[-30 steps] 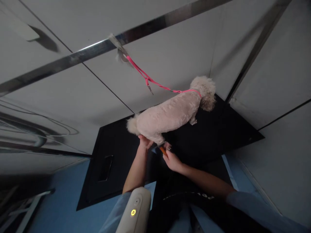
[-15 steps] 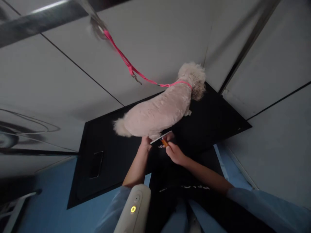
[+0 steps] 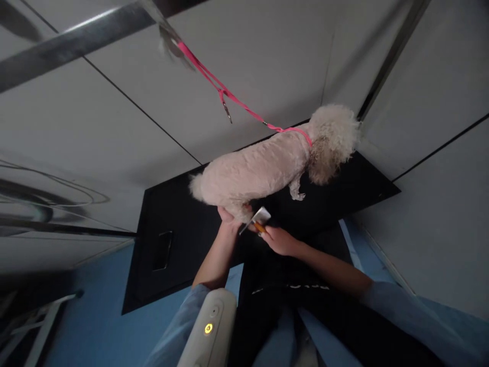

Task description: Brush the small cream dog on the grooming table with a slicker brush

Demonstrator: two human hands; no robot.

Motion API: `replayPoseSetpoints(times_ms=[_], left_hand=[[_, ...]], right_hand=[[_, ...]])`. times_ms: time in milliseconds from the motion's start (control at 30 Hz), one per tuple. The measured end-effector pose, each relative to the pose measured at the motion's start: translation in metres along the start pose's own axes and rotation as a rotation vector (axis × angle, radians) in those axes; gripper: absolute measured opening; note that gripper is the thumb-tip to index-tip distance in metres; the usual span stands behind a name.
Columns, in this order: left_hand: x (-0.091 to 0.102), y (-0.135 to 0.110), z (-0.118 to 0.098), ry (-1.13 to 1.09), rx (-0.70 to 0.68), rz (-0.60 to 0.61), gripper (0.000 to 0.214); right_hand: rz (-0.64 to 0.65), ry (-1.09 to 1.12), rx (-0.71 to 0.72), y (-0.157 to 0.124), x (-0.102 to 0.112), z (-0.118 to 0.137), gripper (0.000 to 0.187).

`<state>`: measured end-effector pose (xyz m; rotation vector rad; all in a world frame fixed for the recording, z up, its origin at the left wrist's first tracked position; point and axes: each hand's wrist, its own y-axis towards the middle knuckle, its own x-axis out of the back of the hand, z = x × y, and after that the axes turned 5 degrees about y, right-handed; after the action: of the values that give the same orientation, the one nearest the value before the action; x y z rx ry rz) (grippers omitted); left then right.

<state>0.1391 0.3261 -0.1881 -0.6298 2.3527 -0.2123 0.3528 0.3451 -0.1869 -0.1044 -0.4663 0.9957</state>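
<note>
A big, flat grey wall [image 3: 95,127] stands behind the dog [image 3: 260,173], with thin dark lines across it. Under the dog is a wide black table [image 3: 183,229], dull and dark on top. Below the table, on the dog's near side, there is smooth blue floor [image 3: 99,285]. A long, shiny metal bar [image 3: 91,33] runs high above the dog's tail end.

The dog is on the table. Its body is pale pink and cut short, with little ripples in the coat. Its head is round and curly like wool, and its tail is a small fluffy puff.

Nearer to the person than the dog is a smooth white gadget [image 3: 210,331] with rounded corners and a yellow light. A thin pink leash [image 3: 250,111] slants down to the dog's neck.

The left hand [image 3: 228,215] holds the dog's back leg. The right hand [image 3: 280,239] is closed around a brush [image 3: 263,214], just beside that leg. The brush has an orange handle and a flat, silvery head. I can't tell if it touches the leg.

Past the dog's tail, a dark flat oblong [image 3: 163,251] with a shiny edge shows on the table. Smallest is a metal clip [image 3: 228,113], dangling from the leash above the dog's back.
</note>
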Motion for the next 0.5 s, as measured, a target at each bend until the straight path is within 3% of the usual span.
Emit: replayPoseSetpoints(times_ms=[100,200,267,333,400,500], left_hand=[[-0.001,0.0,0.007,0.0,-0.029,-0.038,0.058],[-0.002,-0.002,0.01,0.02,-0.033,-0.045,0.063],[-0.003,-0.004,0.01,0.022,-0.022,-0.038,0.063],[-0.004,-0.006,0.01,0.005,-0.005,-0.045,0.059],[-0.005,-0.008,0.011,-0.028,0.008,-0.081,0.06],[-0.004,-0.009,0.012,-0.066,0.011,-0.084,0.065]], right_hand=[[0.062,0.03,0.028,-0.006,0.0,-0.002,0.03],[-0.035,0.148,0.135,-0.007,-0.002,0.001,0.022],[-0.036,0.139,0.076,-0.009,-0.005,0.001,0.024],[0.07,0.127,-0.036,-0.013,-0.008,0.001,0.032],[0.149,0.209,-0.062,-0.015,-0.008,0.002,0.034],[0.042,0.37,0.088,-0.012,-0.004,0.007,0.025]])
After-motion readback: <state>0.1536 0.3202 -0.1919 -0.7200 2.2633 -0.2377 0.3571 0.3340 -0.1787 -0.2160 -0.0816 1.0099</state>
